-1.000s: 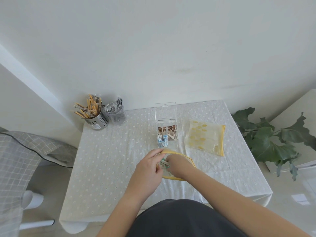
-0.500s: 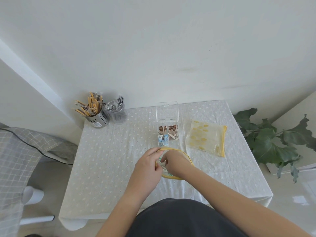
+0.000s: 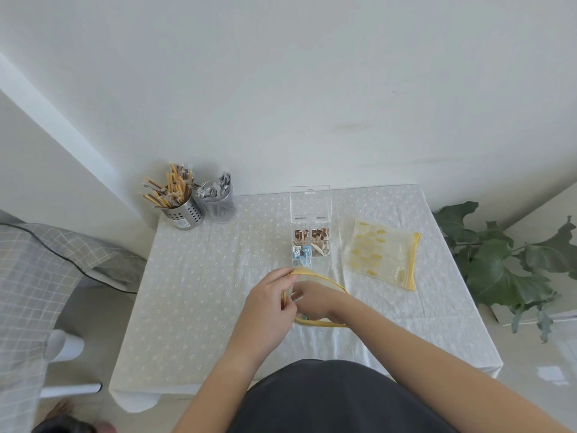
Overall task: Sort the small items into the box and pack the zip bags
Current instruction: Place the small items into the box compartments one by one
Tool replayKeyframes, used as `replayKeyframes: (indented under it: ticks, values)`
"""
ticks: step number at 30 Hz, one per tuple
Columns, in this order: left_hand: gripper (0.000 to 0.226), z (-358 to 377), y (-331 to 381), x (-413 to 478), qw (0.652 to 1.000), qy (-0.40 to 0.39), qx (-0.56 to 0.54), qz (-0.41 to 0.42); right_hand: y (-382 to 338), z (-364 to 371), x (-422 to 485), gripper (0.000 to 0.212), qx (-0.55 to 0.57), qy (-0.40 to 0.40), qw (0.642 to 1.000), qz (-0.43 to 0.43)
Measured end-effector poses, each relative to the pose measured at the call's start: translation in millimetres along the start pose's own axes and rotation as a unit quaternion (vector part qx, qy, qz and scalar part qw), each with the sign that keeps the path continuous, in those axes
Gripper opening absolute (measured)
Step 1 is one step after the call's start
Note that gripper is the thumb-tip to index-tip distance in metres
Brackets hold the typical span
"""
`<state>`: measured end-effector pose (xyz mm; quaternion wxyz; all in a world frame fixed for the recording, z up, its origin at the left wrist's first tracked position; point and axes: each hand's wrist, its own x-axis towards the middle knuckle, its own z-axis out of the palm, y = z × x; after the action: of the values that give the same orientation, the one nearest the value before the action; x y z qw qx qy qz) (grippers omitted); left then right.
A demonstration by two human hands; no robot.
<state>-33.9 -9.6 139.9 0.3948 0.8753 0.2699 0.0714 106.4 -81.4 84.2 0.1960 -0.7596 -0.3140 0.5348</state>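
Head view: both my hands are at the yellow-edged zip bag, fishing small items out for the box.

My left hand (image 3: 265,310) pinches the rim of the zip bag (image 3: 324,281) at its mouth, fingers narrow on the film. My right hand (image 3: 312,300) is inside; I cannot tell what its fingers hold. I judge the bag light, limp and slippery, best gripped by the stiffer zip edge. The clear box (image 3: 310,248) sits just beyond my fingertips, lid up; the second zip bag (image 3: 382,253) lies flat, off to the right.
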Motion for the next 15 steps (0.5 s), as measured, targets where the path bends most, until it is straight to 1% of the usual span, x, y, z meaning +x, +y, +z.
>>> replayKeyframes:
  ticks: [3, 5, 8, 11, 12, 15]
  values:
    - [0.054, -1.5, 0.0, -0.3, 1.000, -0.001, -0.001, 0.002, -1.0, 0.3, 4.0, 0.051, 0.046, 0.006, 0.999, 0.014]
    - [0.054, -1.5, -1.1, 0.1, 1.000, 0.000, -0.001, -0.001, 1.3, 2.0, 6.9, 0.043, 0.046, 0.027, 0.998, 0.032]
    - [0.053, -0.7, -2.4, 0.2, 1.000, 0.002, -0.004, -0.004, 5.6, 5.6, 7.7, 0.032, -0.029, 0.089, 0.995, 0.019]
    - [0.055, -0.3, -2.2, 1.2, 1.000, 0.006, 0.000, -0.008, 1.2, 5.4, 2.0, 0.015, -0.101, 0.124, 0.987, -0.004]
    - [0.057, -0.2, -2.8, 1.9, 1.000, 0.006, 0.002, -0.012, -1.8, 3.8, -1.3, 0.015, -0.137, 0.131, 0.982, -0.011]
    - [0.063, 0.2, -6.6, 3.2, 0.999, 0.011, 0.004, -0.030, -14.4, -4.8, -17.7, 0.025, -0.241, 0.145, 0.959, -0.042]
